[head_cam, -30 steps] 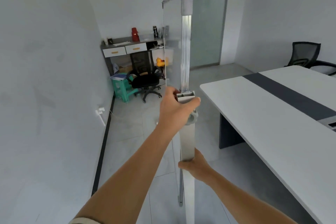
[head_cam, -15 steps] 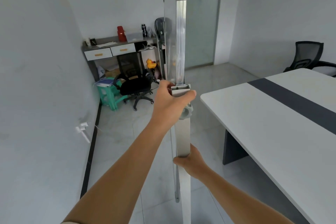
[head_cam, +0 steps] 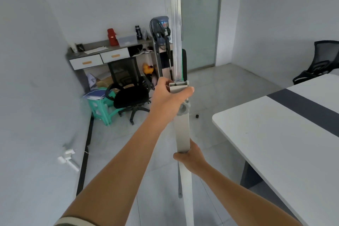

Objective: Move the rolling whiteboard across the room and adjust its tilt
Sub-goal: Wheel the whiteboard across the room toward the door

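Observation:
The rolling whiteboard (head_cam: 176,42) stands edge-on straight ahead of me, its thin silver frame running up out of view with a grey cap at the top. Its grey upright post (head_cam: 182,130) runs down to the floor. My left hand (head_cam: 167,100) is wrapped around the top of the post, just above a grey tilt knob (head_cam: 184,109). My right hand (head_cam: 190,156) grips the post lower down. The wheels are out of view.
A large white table (head_cam: 275,143) with a dark stripe fills the right side. A white wall (head_cam: 33,97) is close on the left. Ahead are a cluttered desk (head_cam: 102,51), a black office chair (head_cam: 131,97), a green stool (head_cam: 100,108) and a glass door (head_cam: 200,20).
The whiteboard and both hands have moved forward into the room; the desk and chair look closer. The board now appears more exactly edge-on. Both grips are unchanged.

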The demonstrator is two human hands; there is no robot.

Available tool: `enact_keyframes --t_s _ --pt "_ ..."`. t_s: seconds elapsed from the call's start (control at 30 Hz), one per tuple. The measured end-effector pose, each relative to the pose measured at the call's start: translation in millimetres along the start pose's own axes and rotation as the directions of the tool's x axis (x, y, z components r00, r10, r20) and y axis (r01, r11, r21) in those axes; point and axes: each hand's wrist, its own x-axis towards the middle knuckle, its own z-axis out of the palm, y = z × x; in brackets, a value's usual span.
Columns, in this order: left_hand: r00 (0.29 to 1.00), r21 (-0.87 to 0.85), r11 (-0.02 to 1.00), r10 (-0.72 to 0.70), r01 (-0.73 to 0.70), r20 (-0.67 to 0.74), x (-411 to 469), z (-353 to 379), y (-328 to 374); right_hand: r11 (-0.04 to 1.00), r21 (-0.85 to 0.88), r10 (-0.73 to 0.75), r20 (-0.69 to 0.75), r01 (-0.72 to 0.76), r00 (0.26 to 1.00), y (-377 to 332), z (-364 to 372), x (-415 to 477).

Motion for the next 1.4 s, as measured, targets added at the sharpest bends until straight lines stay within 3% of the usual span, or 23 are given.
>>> enact_keyframes --t_s 0.43,1.07,1.4 --pt "0.982 -0.012 1.000 0.026 -0.024 0.187 248 -1 -39 0.987 0.055 0.159 -0.202 -0.151 0.966 -42 9 233" --pt "0.935 -0.002 0.999 0.046 -0.048 0.351 605 45 -91 0.982 0.032 0.185 -0.341 -0.185 0.922 -97 -31 565" --pt "0.882 -0.042 0.990 0.141 -0.138 0.450 787 87 -114 0.967 0.055 0.244 -0.489 -0.249 0.837 -103 -59 740"
